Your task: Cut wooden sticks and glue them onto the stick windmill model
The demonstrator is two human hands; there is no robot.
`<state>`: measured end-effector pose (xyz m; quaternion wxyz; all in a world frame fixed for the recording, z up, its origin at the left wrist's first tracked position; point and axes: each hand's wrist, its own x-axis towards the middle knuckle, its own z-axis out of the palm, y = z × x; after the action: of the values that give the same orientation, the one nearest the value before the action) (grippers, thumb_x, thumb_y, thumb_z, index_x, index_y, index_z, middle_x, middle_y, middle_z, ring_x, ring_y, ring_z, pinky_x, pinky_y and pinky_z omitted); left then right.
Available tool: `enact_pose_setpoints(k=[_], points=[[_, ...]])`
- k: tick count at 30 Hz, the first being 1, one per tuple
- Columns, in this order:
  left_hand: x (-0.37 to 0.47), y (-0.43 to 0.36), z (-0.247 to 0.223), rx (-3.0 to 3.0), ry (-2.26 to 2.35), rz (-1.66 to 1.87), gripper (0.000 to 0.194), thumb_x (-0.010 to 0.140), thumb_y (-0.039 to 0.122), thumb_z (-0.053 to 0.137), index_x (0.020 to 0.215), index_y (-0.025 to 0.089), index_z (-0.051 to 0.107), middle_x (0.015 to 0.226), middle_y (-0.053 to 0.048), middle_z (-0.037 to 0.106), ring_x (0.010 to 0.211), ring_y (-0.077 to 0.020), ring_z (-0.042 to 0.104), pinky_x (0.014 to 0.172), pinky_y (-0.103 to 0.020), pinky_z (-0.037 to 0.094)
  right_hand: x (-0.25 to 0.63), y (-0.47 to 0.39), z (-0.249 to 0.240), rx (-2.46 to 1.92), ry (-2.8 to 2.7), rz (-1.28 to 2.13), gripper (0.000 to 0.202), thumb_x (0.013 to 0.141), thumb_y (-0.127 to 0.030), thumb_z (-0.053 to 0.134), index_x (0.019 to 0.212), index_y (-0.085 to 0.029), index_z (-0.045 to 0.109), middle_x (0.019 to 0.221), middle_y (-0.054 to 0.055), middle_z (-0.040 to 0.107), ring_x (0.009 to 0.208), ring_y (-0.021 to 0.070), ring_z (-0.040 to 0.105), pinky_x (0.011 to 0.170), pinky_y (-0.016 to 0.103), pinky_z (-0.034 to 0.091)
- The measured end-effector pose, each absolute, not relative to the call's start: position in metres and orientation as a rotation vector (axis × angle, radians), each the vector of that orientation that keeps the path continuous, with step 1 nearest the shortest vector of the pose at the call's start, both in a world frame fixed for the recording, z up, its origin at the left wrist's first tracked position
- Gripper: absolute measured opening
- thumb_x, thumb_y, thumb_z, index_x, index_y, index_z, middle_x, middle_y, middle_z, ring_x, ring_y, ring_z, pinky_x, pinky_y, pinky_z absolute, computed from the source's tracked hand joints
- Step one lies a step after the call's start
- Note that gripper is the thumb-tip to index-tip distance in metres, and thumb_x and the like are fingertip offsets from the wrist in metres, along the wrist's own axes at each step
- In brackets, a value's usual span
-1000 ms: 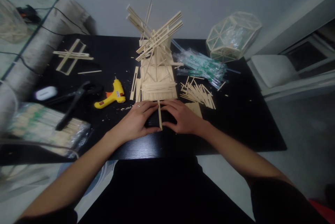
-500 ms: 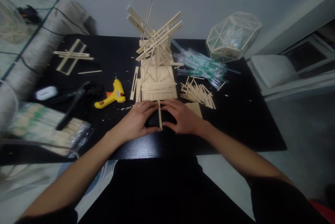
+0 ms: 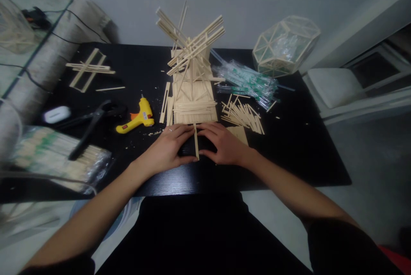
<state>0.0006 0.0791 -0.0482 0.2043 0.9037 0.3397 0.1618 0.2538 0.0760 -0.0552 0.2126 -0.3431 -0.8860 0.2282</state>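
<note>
Between my hands a narrow piece of pale wooden sticks (image 3: 196,142) points from front to back on the black table. My left hand (image 3: 170,146) is closed on its left side, with the thumb at the near end and the fingers at the far end. From the right, my right hand (image 3: 224,144) pinches the same piece in the same way. Just beyond my fingertips is a wooden stick model (image 3: 192,91) with a slatted base and crossed blades on top. Several loose sticks lie across its base.
A yellow glue gun (image 3: 141,117) lies left of the model, with black pliers (image 3: 91,129) and a packet of sticks (image 3: 61,155) farther left. To the right are short sticks (image 3: 245,114), plastic wrappers (image 3: 250,80) and a geometric frame (image 3: 285,46). A crossed stick frame (image 3: 90,69) lies back left.
</note>
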Motion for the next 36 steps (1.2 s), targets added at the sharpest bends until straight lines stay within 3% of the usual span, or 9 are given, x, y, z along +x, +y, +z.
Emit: enact_pose_setpoints(k=[10,24,36], points=[[0.0010,0.0792,-0.0487,2.538,0.949,0.435,0.075,0.088,0.054,0.077,0.147,0.012,0.056,0.146,-0.020,0.060,0.138,-0.0371,0.054,0.118,-0.057,0.043,0.2536,0.0759,-0.0561,-0.958,-2.486,0.583,0.043,0.090,-0.031,0.075,0.129,-0.017,0.065,0.146,0.018,0.062,0.140,0.0346,0.055,0.120,0.059,0.044],[0.0014,0.0788,-0.0481,2.519,0.959,0.451,0.073,0.088,0.051,0.079,0.148,0.015,0.057,0.145,-0.019,0.061,0.138,-0.0377,0.054,0.118,-0.057,0.043,0.2533,0.0763,-0.0561,-0.942,-2.482,0.579,0.043,0.089,-0.030,0.077,0.128,-0.016,0.065,0.144,0.019,0.063,0.138,0.0355,0.056,0.118,0.060,0.045],[0.0012,0.0789,-0.0480,2.508,0.952,0.463,0.075,0.087,0.052,0.079,0.149,0.016,0.056,0.145,-0.019,0.061,0.137,-0.0380,0.055,0.116,-0.059,0.044,0.2530,0.0757,-0.0554,-0.962,-2.513,0.533,0.044,0.090,-0.032,0.076,0.128,-0.013,0.065,0.145,0.018,0.062,0.140,0.0329,0.055,0.122,0.054,0.044]])
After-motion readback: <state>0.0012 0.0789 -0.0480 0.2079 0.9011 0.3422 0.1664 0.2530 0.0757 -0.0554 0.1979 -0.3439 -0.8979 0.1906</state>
